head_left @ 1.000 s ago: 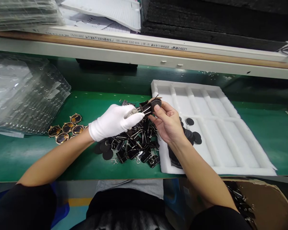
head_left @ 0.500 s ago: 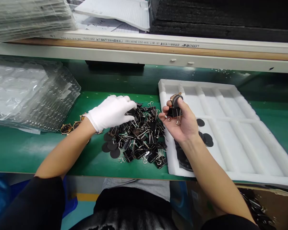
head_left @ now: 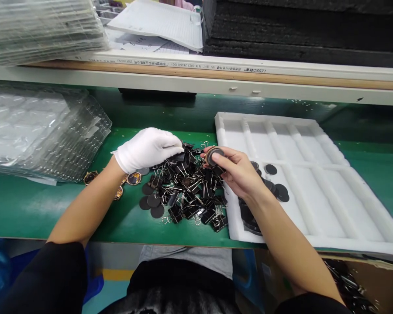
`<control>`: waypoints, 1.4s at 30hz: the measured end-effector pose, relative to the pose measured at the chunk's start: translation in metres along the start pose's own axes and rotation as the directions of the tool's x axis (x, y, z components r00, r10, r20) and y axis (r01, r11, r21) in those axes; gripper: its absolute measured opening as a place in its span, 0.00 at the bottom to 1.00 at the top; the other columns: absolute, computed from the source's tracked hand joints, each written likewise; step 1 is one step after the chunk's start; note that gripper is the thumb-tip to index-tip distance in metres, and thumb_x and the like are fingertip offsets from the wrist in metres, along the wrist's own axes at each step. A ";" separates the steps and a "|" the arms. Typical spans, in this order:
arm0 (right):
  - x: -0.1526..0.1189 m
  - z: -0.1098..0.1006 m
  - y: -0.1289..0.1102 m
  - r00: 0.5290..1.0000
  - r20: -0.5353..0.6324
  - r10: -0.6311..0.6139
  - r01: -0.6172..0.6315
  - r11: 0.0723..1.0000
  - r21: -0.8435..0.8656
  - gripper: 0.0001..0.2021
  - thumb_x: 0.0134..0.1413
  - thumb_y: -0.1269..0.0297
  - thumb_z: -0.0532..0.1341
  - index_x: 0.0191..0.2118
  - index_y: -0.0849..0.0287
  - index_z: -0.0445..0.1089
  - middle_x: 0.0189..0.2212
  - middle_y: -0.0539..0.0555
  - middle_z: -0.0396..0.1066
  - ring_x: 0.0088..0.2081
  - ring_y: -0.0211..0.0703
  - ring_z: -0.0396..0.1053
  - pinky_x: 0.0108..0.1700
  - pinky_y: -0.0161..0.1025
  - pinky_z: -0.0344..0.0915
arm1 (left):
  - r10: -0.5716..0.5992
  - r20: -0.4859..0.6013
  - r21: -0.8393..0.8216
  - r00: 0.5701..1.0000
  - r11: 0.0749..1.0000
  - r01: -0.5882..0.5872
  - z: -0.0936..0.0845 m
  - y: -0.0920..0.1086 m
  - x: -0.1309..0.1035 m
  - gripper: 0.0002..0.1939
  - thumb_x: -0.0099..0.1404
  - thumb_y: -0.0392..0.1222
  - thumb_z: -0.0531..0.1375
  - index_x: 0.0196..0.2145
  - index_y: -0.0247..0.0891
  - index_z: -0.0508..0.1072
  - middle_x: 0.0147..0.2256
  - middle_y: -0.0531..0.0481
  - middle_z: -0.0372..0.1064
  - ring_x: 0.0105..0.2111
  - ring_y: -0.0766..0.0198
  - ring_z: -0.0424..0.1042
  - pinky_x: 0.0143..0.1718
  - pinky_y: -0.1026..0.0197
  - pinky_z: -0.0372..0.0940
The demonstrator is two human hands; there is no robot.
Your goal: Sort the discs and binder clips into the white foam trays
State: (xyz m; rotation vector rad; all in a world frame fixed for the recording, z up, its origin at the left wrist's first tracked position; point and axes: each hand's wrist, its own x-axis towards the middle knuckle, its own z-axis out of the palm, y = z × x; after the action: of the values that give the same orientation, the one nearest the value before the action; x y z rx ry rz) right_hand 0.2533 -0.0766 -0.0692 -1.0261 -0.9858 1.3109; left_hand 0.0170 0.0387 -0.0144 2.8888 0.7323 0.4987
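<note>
My left hand, in a white glove, reaches over the back of a heap of black binder clips. Its thumb and fingers are pinched together on a binder clip, partly hidden by the glove. Bare, my right hand grips a gold-rimmed watch case just right of the heap. A black disc lies against the case under my thumb. A dark binder clip shows below it in the same hand. Several watch cases lie left of the heap, near my left wrist.
Loose black discs lie at the heap's left edge. On the right is a white foam tray with more black discs on it. Stacked clear plastic trays stand at left. A shelf edge crosses behind the bench.
My right hand has moved left and turned, bringing the watch case nearer the heap. My left fingers, apart before, have closed on a clip. The view has tilted slightly.
</note>
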 end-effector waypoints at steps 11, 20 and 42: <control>0.002 0.001 0.003 0.991 0.058 0.122 -0.120 0.992 -0.033 0.14 0.50 0.51 0.75 0.41 0.51 0.84 0.46 0.55 0.81 0.44 0.45 0.76 0.58 0.50 0.70 | -0.202 0.010 -0.501 0.979 0.846 0.179 0.011 0.021 0.003 0.15 0.70 0.49 0.61 0.36 0.35 0.80 0.30 0.52 0.77 0.29 0.67 0.73 0.33 0.64 0.66; -0.002 0.001 0.002 0.974 0.186 -0.132 0.166 0.969 -0.184 0.08 0.55 0.55 0.73 0.39 0.50 0.84 0.42 0.54 0.82 0.54 0.51 0.74 0.64 0.55 0.64 | -0.407 0.014 -0.642 0.913 0.697 0.320 0.007 0.045 0.006 0.18 0.72 0.53 0.57 0.34 0.35 0.75 0.29 0.50 0.76 0.22 0.69 0.71 0.27 0.65 0.65; -0.001 -0.014 -0.010 0.986 0.076 -0.146 0.163 0.928 -0.335 0.12 0.49 0.55 0.76 0.38 0.55 0.84 0.34 0.53 0.80 0.29 0.38 0.72 0.21 0.33 0.67 | -0.227 -0.114 -0.287 0.967 0.940 0.187 0.004 0.046 -0.002 0.22 0.67 0.56 0.60 0.24 0.36 0.75 0.18 0.57 0.63 0.20 0.70 0.58 0.26 0.63 0.54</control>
State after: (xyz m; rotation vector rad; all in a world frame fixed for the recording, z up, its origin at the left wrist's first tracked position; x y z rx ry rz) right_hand 0.2697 -0.0783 -0.0629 -1.1526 -1.3368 1.0602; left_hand 0.0374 -0.0026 -0.0093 2.5045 0.8985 0.7269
